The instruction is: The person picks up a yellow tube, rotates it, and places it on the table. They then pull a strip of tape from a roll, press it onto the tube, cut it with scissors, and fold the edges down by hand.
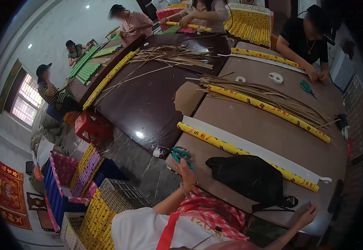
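My left hand (185,171) is closed around a pair of green-handled scissors (180,155) at the table's near left corner. My right hand (308,215) is low over the near right edge, its fingers curled together; whatever they pinch, if anything, is too small to make out. Between my hands lies a black bag (248,177) with straps. Just behind it, a yellow patterned roll (215,141) rests along a white strip (206,128) on the brown tabletop. Near the strip's right end sits a small white tape roll (326,180).
Thin brown strips (269,96) lie beside another yellow roll (269,109). Tape rolls (276,78) and green scissors (308,88) are farther back. Several co-workers sit around the tables. Crates of yellow rolls (100,216), a blue bin (60,204) and a red stool (92,127) stand at left.
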### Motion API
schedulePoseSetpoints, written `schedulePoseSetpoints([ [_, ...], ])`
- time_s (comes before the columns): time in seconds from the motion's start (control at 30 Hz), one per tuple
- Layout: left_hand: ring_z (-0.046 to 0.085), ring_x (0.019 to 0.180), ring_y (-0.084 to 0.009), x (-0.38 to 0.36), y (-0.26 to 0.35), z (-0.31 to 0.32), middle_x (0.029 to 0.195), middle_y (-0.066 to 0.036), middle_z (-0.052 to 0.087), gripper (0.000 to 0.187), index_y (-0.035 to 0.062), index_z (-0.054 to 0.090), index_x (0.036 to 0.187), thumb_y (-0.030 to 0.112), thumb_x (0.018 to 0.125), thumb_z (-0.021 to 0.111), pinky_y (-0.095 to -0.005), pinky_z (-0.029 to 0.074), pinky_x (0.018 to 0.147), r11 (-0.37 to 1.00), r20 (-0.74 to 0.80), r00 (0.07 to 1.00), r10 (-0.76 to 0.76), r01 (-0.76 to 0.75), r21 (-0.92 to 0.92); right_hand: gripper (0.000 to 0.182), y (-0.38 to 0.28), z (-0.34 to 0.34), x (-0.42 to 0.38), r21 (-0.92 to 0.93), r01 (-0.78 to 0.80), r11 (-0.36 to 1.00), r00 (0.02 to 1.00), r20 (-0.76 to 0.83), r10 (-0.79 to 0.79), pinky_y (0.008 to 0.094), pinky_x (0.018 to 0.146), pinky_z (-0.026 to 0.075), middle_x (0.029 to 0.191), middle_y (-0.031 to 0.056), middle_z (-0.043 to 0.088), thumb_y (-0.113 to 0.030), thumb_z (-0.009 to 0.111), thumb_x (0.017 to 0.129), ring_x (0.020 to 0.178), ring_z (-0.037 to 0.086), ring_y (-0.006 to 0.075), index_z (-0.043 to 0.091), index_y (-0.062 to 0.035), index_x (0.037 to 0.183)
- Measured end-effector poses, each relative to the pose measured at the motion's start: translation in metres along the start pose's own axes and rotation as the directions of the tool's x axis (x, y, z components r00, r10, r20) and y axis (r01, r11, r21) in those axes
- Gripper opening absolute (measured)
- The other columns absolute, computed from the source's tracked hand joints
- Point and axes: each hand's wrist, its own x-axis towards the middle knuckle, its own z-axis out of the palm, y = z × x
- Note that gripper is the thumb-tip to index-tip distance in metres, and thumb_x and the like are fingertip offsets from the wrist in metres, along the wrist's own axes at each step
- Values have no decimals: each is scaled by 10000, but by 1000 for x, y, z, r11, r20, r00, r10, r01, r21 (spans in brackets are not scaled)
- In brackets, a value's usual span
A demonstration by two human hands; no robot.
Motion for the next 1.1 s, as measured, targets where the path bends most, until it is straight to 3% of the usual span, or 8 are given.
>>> schedulePoseSetpoints([
  [0.1,473,1017,-170,0,-9,-12,1165,-52,443,566,75,208,1305,309,855,458,-279,393,785,994,79,996,-33,24,106,405,-7,0,-2,-36,-6,999,1000,-13,6,270,704,432,917,50,574,-380,416,906,772,522,152,542,-42,1091],
  [0.63,472,1036,-178,0,-4,-5,1180,-62,435,543,72,187,1307,282,869,429,-281,381,805,989,131,991,-23,3,147,375,-8,-2,-1,21,-10,1000,1000,5,10,267,724,436,931,73,594,-334,441,897,810,549,164,544,-26,1086],
  [0.7,499,913,-146,0,-1,-1,1034,-28,503,410,75,406,1137,371,857,445,-260,397,722,996,63,998,-29,24,84,374,-11,-5,-3,-56,-62,997,998,16,63,276,746,445,975,64,594,-345,444,900,836,553,166,551,-37,1085],
  [0.77,504,874,-141,0,-7,-18,988,-34,519,396,61,462,1063,398,861,414,-258,401,712,978,54,993,-102,90,189,367,-19,0,-7,249,-65,966,997,-18,72,290,726,445,956,84,597,-321,452,899,821,559,182,559,-6,1055],
  [0.8,509,881,-146,1,-6,-25,989,-47,527,407,57,471,1062,405,866,391,-269,409,708,967,92,995,-44,19,254,327,-1,-4,-2,186,-51,981,998,-36,59,276,700,444,932,75,597,-292,474,892,793,553,163,568,-16,1039],
  [0.9,524,919,-173,-9,19,-4,1015,-91,549,428,48,468,1106,386,879,339,-300,434,705,941,217,968,126,-186,283,237,-31,-12,-17,504,21,864,964,-238,115,236,638,429,864,45,586,-216,491,883,696,511,111,573,-20,987],
  [0.97,523,965,-200,-19,51,33,1067,-123,540,442,45,448,1153,368,885,309,-317,444,710,999,239,970,42,-43,-2,222,-53,-26,-27,616,24,788,969,-209,134,234,627,423,849,53,583,-199,479,887,689,510,108,563,-9,967],
  [1.1,532,984,-234,-43,89,83,1096,-150,532,511,22,410,1190,407,871,311,-310,442,708,996,466,880,-88,91,15,187,-120,-51,-59,855,0,519,958,148,-245,235,635,430,829,65,575,-141,435,897,695,522,106,553,4,913],
])
